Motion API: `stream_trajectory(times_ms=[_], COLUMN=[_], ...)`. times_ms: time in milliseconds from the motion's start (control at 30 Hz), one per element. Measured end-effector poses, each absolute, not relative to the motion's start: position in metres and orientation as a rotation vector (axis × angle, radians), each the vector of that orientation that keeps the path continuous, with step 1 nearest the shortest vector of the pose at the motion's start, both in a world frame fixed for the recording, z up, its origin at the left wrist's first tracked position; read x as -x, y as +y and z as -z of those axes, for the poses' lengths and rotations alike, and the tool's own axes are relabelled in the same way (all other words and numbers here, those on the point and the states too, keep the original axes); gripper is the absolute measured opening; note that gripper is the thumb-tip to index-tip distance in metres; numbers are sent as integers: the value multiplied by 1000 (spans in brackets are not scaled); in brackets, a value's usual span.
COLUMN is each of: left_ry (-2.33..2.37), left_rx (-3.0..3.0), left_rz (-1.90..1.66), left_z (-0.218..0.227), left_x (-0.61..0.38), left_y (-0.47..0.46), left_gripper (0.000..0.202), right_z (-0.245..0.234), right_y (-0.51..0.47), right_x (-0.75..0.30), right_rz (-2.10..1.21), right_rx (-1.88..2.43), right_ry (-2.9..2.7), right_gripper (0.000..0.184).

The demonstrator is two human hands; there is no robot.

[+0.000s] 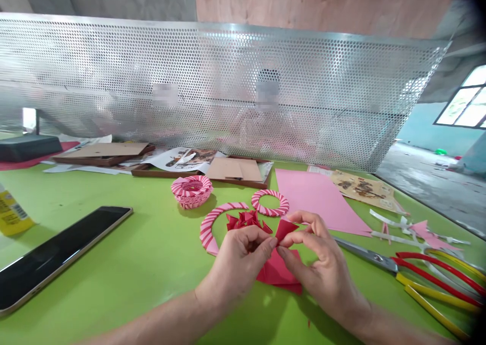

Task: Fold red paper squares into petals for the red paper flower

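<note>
Between my two hands is a small folded piece of red paper [284, 228]. My left hand [246, 254] pinches its lower end with thumb and forefinger. The fingers of my right hand [315, 248] are closed around its right side. Red paper sheets [281, 271] lie on the table beneath my hands. Just behind my left hand sits a pile of folded red paper pieces [246, 220]. A large striped pink-and-red paper ring [208, 228] curves around that pile, partly hidden by my left hand. Farther back lies a smaller striped ring [270, 203].
A stack of striped rings [192, 192] stands back left of my hands. Pink paper [319, 198] lies behind my right hand. Scissors [379, 259] and paper scraps [429, 233] are on the right, a phone [61, 256] on the left. A perforated metal screen [228, 91] spans the back.
</note>
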State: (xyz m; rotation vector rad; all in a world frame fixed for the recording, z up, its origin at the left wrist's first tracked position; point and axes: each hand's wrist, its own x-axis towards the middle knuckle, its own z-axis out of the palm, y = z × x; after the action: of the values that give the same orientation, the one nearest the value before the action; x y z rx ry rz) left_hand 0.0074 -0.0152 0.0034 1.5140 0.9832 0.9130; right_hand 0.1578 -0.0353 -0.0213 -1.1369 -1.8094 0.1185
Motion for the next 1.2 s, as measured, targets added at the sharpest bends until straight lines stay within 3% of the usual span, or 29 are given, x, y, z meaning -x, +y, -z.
stream_trajectory(times_ms=[267, 567, 733, 967, 1067, 1200], left_ry=[992, 1011, 1007, 970, 951, 882], left_rx=[-1628, -1675, -1714, -1565, -1418, -1276], left_rz=[-926, -895, -846, -812, -792, -772], left_z=[-1, 2, 6, 2, 0, 1], left_x=[-7, -7, -7, -6, -3, 0], left_y=[-14, -15, -13, -9, -5, -1], left_gripper=[25, 24, 24, 21, 19, 18], right_z=[24, 15, 9, 7, 8, 9], right_y=[-34, -33, -35, -37, -36, -36], right_x=[-157, -154, -155, -153, -158, -171], right_rz=[-214, -775, -1045, -1250, -1122, -526], right_rx=[1073, 1188, 1141, 1000, 1038, 1090], right_ry=[-1651, -1461, -1408, -1369, -1489, -1759], right_gripper=[23, 62, 68, 59, 49, 45])
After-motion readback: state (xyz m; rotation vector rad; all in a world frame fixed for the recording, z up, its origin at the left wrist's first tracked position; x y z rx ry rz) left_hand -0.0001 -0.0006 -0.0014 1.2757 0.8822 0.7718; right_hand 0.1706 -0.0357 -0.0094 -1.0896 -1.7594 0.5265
